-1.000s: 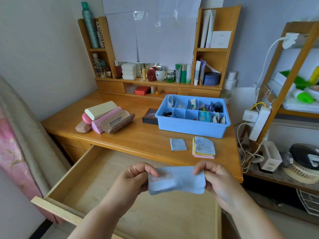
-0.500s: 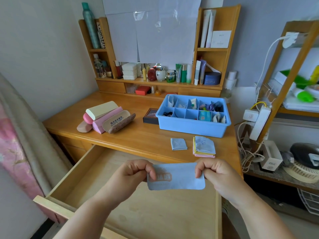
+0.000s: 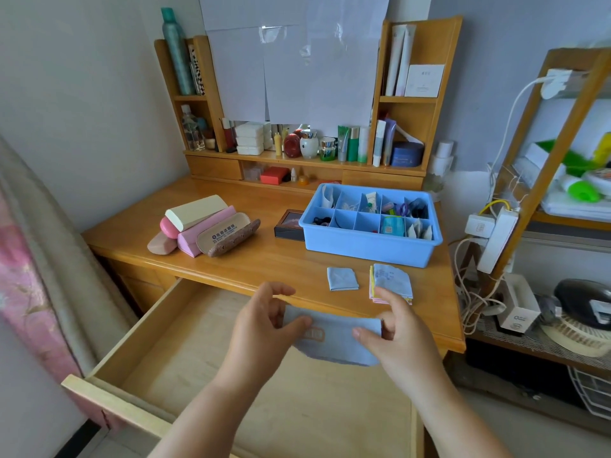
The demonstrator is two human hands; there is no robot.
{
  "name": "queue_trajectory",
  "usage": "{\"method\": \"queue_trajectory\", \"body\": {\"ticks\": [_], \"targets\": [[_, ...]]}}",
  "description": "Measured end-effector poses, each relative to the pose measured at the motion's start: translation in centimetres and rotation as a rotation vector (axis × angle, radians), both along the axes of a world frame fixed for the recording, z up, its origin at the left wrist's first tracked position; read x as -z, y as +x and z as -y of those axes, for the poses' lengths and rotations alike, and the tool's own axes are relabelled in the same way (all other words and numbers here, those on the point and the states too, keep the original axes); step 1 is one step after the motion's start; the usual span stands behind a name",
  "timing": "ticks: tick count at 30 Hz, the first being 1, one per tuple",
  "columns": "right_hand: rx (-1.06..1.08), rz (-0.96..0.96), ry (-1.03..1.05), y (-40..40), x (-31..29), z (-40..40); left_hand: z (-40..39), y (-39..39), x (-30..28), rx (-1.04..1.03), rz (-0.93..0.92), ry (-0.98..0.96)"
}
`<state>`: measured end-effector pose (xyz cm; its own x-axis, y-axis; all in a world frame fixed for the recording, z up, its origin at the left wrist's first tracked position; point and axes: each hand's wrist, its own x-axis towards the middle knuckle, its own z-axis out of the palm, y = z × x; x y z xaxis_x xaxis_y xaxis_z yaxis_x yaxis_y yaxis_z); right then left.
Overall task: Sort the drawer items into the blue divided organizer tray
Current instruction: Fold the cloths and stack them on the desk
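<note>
Open drawer under two-hand-held cloth

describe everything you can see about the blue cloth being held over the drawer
The blue cloth is a thin, soft, pale blue piece that looks like a lens-wiping cloth, with an orange printed mark near its left end. It is folded into a wide band with a curved lower edge, stretched flat between both hands. The left hand pinches its left end and the right hand pinches its right end. It hangs above the open wooden drawer, just in front of the desk edge, touching nothing but the fingers.
</note>
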<state>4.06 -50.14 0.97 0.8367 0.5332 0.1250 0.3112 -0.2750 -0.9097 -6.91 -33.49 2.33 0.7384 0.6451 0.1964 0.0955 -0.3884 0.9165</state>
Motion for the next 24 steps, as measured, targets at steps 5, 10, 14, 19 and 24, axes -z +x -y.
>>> {"method": "queue_trajectory", "body": {"ticks": [5, 10, 14, 19, 24], "targets": [[-0.035, -0.392, -0.056, 0.3, 1.0, 0.4, -0.9, -0.6, 1.6, 0.049, -0.166, -0.157], [-0.005, -0.794, 0.113, -0.8, 2.2, -0.4, -1.2, -0.6, 3.1, -0.019, -0.261, -0.200], [0.115, -0.326, 0.025, -1.8, 2.8, -1.0, 0.7, -0.6, 3.2, -0.166, -0.191, 0.011], [0.056, -0.241, 0.190, -4.3, 2.0, -2.0, 5.5, 0.1, 2.7, -0.045, -0.012, -0.051], [-0.142, -0.460, 0.377, -4.0, 1.2, -1.1, 5.6, -0.2, 1.6, 0.128, 0.031, -0.206]]}}
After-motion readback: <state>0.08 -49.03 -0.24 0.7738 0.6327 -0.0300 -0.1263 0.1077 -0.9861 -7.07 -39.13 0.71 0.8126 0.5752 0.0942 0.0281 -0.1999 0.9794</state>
